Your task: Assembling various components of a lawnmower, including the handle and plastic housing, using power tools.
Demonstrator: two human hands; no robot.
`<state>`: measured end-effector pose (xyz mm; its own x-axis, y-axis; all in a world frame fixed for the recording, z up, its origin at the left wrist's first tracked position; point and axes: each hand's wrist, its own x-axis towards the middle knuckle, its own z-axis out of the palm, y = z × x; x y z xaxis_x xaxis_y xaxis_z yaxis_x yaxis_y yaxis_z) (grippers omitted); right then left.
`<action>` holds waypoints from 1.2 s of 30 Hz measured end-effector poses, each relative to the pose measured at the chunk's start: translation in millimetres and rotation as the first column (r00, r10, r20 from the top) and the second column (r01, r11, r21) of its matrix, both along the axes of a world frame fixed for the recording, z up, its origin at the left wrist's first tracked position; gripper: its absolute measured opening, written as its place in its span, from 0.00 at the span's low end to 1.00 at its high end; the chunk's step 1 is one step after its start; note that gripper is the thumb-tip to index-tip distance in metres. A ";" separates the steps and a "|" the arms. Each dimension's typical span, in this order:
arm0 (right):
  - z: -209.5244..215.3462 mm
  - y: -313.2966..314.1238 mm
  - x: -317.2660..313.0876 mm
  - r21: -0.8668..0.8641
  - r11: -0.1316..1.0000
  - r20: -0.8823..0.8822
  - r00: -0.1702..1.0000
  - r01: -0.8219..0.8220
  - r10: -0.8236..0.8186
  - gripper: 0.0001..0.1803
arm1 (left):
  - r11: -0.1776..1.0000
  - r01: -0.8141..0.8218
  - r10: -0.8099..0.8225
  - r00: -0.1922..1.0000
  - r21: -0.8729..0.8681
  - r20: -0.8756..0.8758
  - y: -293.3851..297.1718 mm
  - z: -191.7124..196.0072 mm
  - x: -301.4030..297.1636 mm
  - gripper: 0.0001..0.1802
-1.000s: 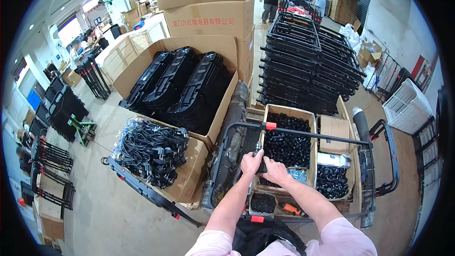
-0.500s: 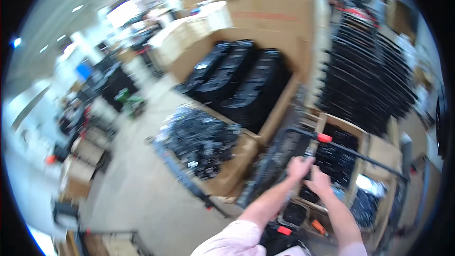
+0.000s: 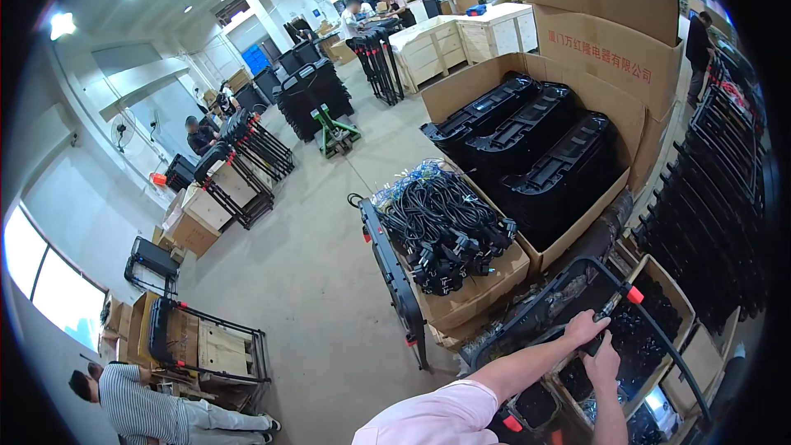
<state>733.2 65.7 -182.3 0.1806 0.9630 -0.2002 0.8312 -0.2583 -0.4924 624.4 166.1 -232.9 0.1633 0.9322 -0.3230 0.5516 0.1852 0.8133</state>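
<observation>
At four o'clock in view, the left hand [image 3: 584,327] and right hand [image 3: 604,360] are wrapped around a dark tool [image 3: 608,307], its tip toward one o'clock, near the red clip [image 3: 634,294] on the black tubular frame [image 3: 671,350].

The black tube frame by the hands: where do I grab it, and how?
Probably by the bare tube right of the red clip, from above and the right: it looks slim enough to wrap fingers around and crosses over the open box, with left hand and right hand left of the clip.
</observation>
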 end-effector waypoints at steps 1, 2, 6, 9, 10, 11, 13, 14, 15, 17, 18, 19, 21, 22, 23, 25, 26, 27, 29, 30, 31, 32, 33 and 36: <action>-1.3 -0.5 3.4 0.013 1.000 -0.002 1.000 -0.003 0.003 0.49 | 1.000 0.011 -0.011 1.000 -0.028 -0.001 -1.3 3.9 1.2 0.39; -2.7 -1.5 6.7 0.026 1.000 -0.005 1.000 -0.005 0.005 0.50 | 0.998 0.023 -0.023 1.000 -0.057 -0.002 -2.7 7.7 2.5 0.40; -3.8 -0.2 3.8 0.042 0.999 -0.005 1.000 -0.019 0.019 0.51 | 0.993 0.090 -0.097 0.992 -0.080 -0.079 -10.2 0.0 -4.0 0.40; -3.8 -0.4 7.1 0.003 1.000 -0.037 0.999 -0.015 0.015 0.53 | 0.993 0.111 -0.113 0.989 -0.033 -0.098 -8.2 0.3 1.0 0.37; -11.0 -1.2 11.7 0.022 1.000 -0.031 0.999 -0.009 0.010 0.53 | 0.993 0.117 -0.120 0.989 -0.030 -0.091 -8.5 0.6 4.3 0.37; -15.4 -2.5 16.1 0.040 0.999 -0.022 1.000 0.001 0.000 0.54 | 0.993 0.114 -0.115 0.989 -0.013 -0.096 -9.9 0.9 8.9 0.36; -4.9 -1.7 16.0 0.011 1.000 -0.022 1.000 -0.013 0.013 0.54 | 0.991 0.135 -0.136 0.985 -0.014 -0.102 -7.0 0.3 12.7 0.35; -0.1 -2.4 17.4 -0.049 0.999 0.010 1.000 0.020 -0.020 0.55 | 0.989 0.141 -0.146 0.980 -0.039 -0.137 -7.6 4.5 18.5 0.35; -2.5 -0.5 19.9 -0.089 0.996 0.000 1.000 0.027 -0.027 0.54 | 0.992 0.120 -0.123 0.981 -0.031 -0.148 -9.4 5.3 20.3 0.37; -5.0 4.0 18.3 -0.048 0.998 -0.009 0.999 -0.032 0.031 0.53 | 0.986 0.114 -0.131 0.981 -0.118 -0.141 -4.0 9.0 14.2 0.39; -0.6 10.8 9.1 -0.048 0.997 -0.014 0.998 -0.055 0.055 0.53 | 0.991 0.095 -0.113 0.976 -0.099 -0.188 1.6 4.4 5.3 0.39; -3.1 14.8 7.8 -0.065 0.996 -0.022 0.998 -0.054 0.052 0.52 | 0.992 0.106 -0.118 0.975 -0.070 -0.188 3.8 0.6 1.2 0.39; -10.5 14.6 14.8 0.001 0.997 -0.023 0.997 -0.072 0.072 0.46 | 0.992 0.118 -0.124 0.969 -0.041 -0.215 6.0 -2.5 4.4 0.40; -22.3 10.2 23.6 0.139 0.980 0.035 0.990 -0.143 0.139 0.39 | 0.991 0.131 -0.135 0.969 -0.036 -0.205 5.5 -1.8 10.6 0.40; -23.4 7.1 22.8 0.157 0.979 0.059 0.990 -0.133 0.125 0.34 | 0.991 0.131 -0.135 0.970 -0.032 -0.203 5.1 -2.1 12.6 0.39; -24.8 7.0 23.2 0.252 0.953 0.017 0.986 -0.166 0.167 0.32 | 0.989 0.146 -0.149 0.967 -0.028 -0.208 2.8 1.6 14.3 0.39; -22.8 5.1 23.0 0.206 0.969 -0.010 0.990 -0.135 0.140 0.29 | 0.986 0.167 -0.169 0.963 -0.024 -0.212 1.5 2.6 15.1 0.39; -24.0 3.2 22.8 0.208 0.970 -0.012 0.991 -0.126 0.132 0.29 | 0.985 0.173 -0.173 0.962 -0.017 -0.211 2.4 0.6 14.0 0.40; -25.7 1.0 20.1 0.230 0.965 -0.013 0.991 -0.126 0.132 0.28 | 0.980 0.198 -0.195 0.953 -0.012 -0.230 1.3 -2.2 12.5 0.40; -24.8 -0.1 20.2 0.210 0.971 -0.024 0.992 -0.117 0.125 0.28 | 0.979 0.204 -0.201 0.951 -0.012 -0.234 -0.2 -2.0 12.5 0.40; -26.0 -1.4 19.2 0.212 0.971 -0.028 0.992 -0.111 0.120 0.28 | 0.982 0.190 -0.189 0.954 -0.020 -0.232 -1.2 -1.4 11.9 0.41; -25.9 -2.4 17.5 0.211 0.971 -0.032 0.992 -0.109 0.119 0.28 | 0.984 0.174 -0.176 0.957 -0.028 -0.229 -2.0 -0.5 11.0 0.41; -26.4 -2.4 17.3 0.213 0.971 -0.033 0.992 -0.110 0.119 0.28 | 0.984 0.178 -0.178 0.956 -0.023 -0.232 -2.4 -0.8 10.3 0.41; -27.7 -5.5 16.0 0.193 0.976 -0.045 0.992 -0.104 0.115 0.29 | 0.984 0.177 -0.175 0.955 -0.014 -0.240 -5.4 0.9 8.5 0.42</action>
<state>749.2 60.2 -210.0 0.0654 0.9977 -0.0183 0.8193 -0.0642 -0.5698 632.9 160.8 -232.0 0.2441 0.8981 -0.3660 0.7534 0.0620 0.6547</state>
